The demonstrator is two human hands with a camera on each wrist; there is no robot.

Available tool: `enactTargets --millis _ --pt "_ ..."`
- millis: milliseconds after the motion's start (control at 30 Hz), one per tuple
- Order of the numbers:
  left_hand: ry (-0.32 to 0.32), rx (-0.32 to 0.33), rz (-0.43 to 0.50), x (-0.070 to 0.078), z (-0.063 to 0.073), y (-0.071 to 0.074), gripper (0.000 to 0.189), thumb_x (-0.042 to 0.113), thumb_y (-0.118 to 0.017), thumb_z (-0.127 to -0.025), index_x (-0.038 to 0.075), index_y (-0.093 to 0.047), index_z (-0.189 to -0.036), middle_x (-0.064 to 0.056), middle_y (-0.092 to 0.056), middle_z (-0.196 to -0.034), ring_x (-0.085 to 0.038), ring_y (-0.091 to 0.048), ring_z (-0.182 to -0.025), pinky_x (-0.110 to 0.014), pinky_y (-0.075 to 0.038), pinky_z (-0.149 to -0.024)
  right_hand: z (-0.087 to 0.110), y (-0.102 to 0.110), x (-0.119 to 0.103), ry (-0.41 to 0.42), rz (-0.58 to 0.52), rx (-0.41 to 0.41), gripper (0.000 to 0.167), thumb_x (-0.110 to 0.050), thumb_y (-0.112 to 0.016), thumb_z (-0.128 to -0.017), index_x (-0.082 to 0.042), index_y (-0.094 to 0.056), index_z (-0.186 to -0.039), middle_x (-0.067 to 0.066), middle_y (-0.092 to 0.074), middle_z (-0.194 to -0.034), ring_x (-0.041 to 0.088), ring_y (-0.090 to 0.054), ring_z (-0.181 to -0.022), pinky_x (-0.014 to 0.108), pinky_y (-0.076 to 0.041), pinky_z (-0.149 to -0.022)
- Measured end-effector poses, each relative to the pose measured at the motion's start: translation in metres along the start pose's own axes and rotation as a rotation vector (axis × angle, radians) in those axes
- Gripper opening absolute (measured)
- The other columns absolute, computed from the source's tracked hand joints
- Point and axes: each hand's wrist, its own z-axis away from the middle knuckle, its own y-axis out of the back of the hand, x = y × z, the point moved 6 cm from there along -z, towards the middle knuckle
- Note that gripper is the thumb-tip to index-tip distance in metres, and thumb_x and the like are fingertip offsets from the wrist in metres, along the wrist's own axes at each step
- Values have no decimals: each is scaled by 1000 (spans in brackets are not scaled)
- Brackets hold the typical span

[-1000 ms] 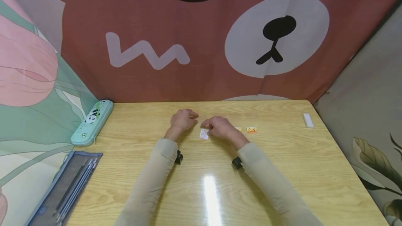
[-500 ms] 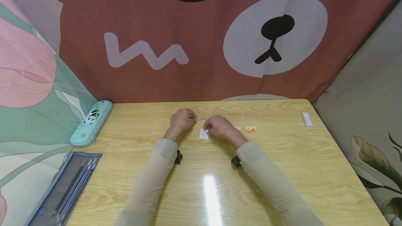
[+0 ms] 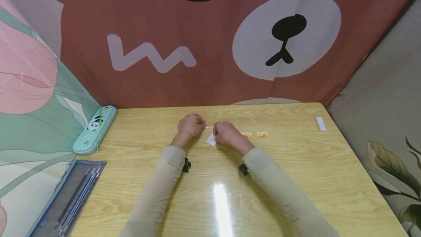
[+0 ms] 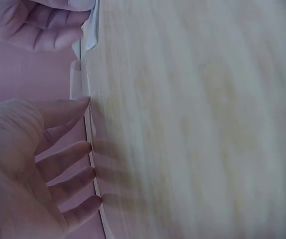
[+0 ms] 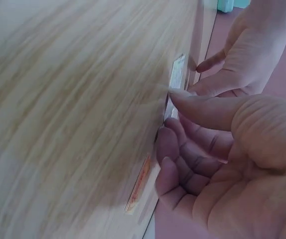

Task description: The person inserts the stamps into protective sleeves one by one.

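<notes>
My right hand (image 3: 227,132) pinches a small white printed card (image 3: 211,140) by its edge, and the card is tilted. In the right wrist view the thumb lies against this white card (image 5: 177,72), with the other fingers curled behind it. Just left of it, my left hand (image 3: 191,125) pinches a thin clear piece (image 3: 209,124), perhaps a plastic sleeve, between thumb and forefinger. The clear piece (image 4: 75,82) juts from those fingertips in the left wrist view; the other fingers are spread close to the tabletop. Its far end is partly hidden by the right hand.
Two small orange-and-white cards, a nearer one (image 3: 246,135) and a farther one (image 3: 262,134), lie right of my right hand. A white block (image 3: 321,124) is at the right edge. On the left are a mint panda case (image 3: 95,130) and a mesh pencil pouch (image 3: 80,196).
The right hand has taken hold of the white card and tilted it. The clear piece now shows between both hands. One orange card is less covered by the right hand.
</notes>
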Motion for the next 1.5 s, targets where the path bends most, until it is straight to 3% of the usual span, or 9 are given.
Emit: enactTargets --millis 167,367,500,667,767,1067,1267,1367,1500 --pt "-31 15 108 4 0 1 8 25 -75 -90 20 -78 -95 -1 -76 -103 -25 -68 -102 -42 -55 -86 -1 -3 6 -52 -58 -20 23 -9 -78 -84 -7 -75 -107 6 -73 -115 29 -64 -116 41 -51 -104" --pt "-31 32 350 3 0 2 17 12 -73 -87 11 -76 -104 -7 -79 -93 -19 -73 -85 -28 -54 -71 -1 -5 11 -49 -115 -38 3 -14 -80 -85 -14 -78 -88 -1 -74 -99 20 -65 -99 37 -54 -95" --pt "11 9 464 -1 1 2 30 8 -70 -89 10 -72 -119 -11 -79 -96 -17 -74 -79 -21 -50 -60 0 -5 8 -43 -94 -61 6 -15 -80 -86 -13 -75 -85 -2 -73 -94 19 -64 -93 36 -54 -91" --pt "19 -7 516 -3 1 3 36 7 -69 -91 9 -69 -126 -13 -79 -98 -18 -74 -79 -19 -48 -58 -1 -2 -5 -22 -21 -48 23 -5 -72 -89 -6 -71 -112 7 -74 -114 28 -66 -112 40 -54 -100" --pt "26 -21 548 -4 1 2 35 7 -69 -91 9 -69 -126 -14 -78 -99 -19 -74 -79 -19 -48 -57 -2 -2 -10 -22 9 -52 29 -1 -66 -89 -4 -70 -117 9 -73 -119 30 -65 -114 41 -54 -101" --pt "62 -28 577 -9 0 0 27 7 -70 -91 7 -74 -117 -12 -78 -95 -11 -65 -68 -19 -47 -55 -3 -3 -1 -36 -58 -56 3 -7 -76 -83 -10 -77 -84 0 -73 -90 20 -63 -90 34 -53 -87" --pt "87 -28 606 -8 2 2 24 10 -71 -91 5 -77 -113 -11 -78 -95 -14 -66 -74 -19 -48 -58 -2 -1 12 -21 -285 -43 7 -9 -73 -86 -11 -73 -79 -2 -66 -74 13 -54 -69 24 -44 -64" --pt "99 -23 656 -8 3 1 25 8 -72 -89 5 -76 -114 -9 -75 -91 -16 -67 -76 -20 -49 -60 -1 0 18 -54 -486 -71 4 -8 -72 -89 -5 -73 -87 3 -69 -74 13 -60 -66 23 -50 -60" --pt "101 -22 745 -10 2 -2 32 3 -71 -88 3 -73 -120 -1 -67 -83 -15 -64 -73 -22 -49 -61 2 6 23 -67 -689 -92 8 -6 -68 -92 2 -70 -94 7 -67 -76 15 -64 -69 30 -58 -66"
